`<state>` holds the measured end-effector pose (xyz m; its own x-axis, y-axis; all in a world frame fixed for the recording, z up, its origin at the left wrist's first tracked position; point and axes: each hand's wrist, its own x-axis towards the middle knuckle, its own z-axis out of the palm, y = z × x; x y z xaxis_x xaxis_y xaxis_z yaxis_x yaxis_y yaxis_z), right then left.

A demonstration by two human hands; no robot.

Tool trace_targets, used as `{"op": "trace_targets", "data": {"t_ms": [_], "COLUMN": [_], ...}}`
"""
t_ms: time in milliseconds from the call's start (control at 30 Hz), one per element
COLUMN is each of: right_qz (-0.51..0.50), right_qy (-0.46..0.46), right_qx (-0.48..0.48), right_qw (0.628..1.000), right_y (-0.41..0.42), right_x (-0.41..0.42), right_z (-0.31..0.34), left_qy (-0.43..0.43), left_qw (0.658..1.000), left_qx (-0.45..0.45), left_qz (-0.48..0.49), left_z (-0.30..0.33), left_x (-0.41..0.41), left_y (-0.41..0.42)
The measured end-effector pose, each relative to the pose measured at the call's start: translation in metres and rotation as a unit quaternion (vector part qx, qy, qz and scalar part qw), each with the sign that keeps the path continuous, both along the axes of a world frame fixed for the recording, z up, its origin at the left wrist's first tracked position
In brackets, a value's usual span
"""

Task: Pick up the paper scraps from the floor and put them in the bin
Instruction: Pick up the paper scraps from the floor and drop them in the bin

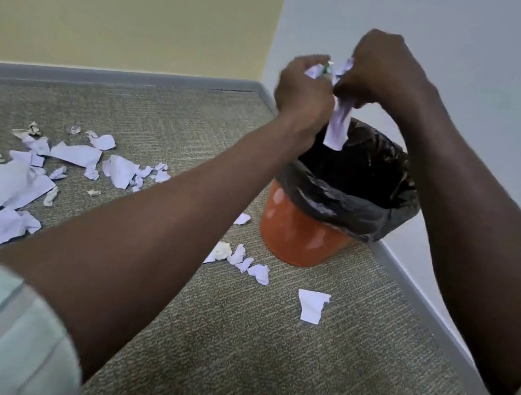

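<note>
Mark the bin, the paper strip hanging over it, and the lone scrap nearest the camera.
bin [294, 234]: head view, on its orange side wall below the black liner.
paper strip [337, 131]: head view, middle of the piece dangling from the hands.
lone scrap [312, 305]: head view, centre of the flat white piece on the carpet.

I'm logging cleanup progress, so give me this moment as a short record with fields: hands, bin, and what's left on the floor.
left hand: closed on paper scraps above the bin
right hand: closed on paper scraps, one strip hanging over the bin opening
bin: orange, black liner, standing in the corner
floor scraps: many on the carpet at left, a few beside the bin
</note>
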<state>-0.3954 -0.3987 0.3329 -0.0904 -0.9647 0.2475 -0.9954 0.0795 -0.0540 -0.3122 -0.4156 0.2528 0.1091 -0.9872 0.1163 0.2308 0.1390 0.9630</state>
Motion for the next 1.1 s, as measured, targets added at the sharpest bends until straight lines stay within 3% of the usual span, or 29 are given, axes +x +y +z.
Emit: {"op": "trace_targets", "data": {"t_ms": [133,233,333,500,667,733,833,967,1100], "right_qz": [-0.052,-0.070,-0.068,-0.029,0.124,0.205,0.283,0.317,0.250], "right_qy": [-0.002,-0.016,-0.007,-0.085,-0.125,-0.140,-0.126,-0.096,0.016], "right_qx": [0.042,0.150,0.125,-0.004,-0.156,-0.174,-0.121,0.029,0.239], "right_qw": [0.998,0.986,0.990,0.996,0.972,0.953,0.943,0.943,0.938], "right_y": [-0.013,-0.009,-0.012,-0.029,-0.024,-0.016,-0.013,-0.010,-0.005], "right_x": [-0.043,-0.058,-0.065,-0.049,0.013,0.042,0.073,0.088,0.077], "right_z": [-0.034,-0.060,-0.071,-0.074,-0.077,-0.087,-0.118,-0.179,-0.233], "left_qy": [-0.127,-0.139,-0.121,-0.008,-0.115,-0.188,-0.336,-0.505,-0.611], "left_qw": [0.966,0.948,0.973,0.997,0.979,0.959,0.911,0.821,0.754], "left_qx": [0.061,0.071,0.070,0.072,0.136,0.170,0.215,0.266,0.236], "left_qz": [-0.218,-0.279,-0.183,-0.009,0.101,0.126,0.104,0.021,-0.057], "left_z": [-0.012,-0.028,-0.047,-0.076,-0.133,-0.160,-0.203,-0.251,-0.275], "left_x": [-0.031,-0.032,-0.023,0.026,0.088,0.114,0.147,0.165,0.163], "left_y": [0.018,0.025,0.012,0.004,0.010,0.020,0.041,0.070,0.092]}}
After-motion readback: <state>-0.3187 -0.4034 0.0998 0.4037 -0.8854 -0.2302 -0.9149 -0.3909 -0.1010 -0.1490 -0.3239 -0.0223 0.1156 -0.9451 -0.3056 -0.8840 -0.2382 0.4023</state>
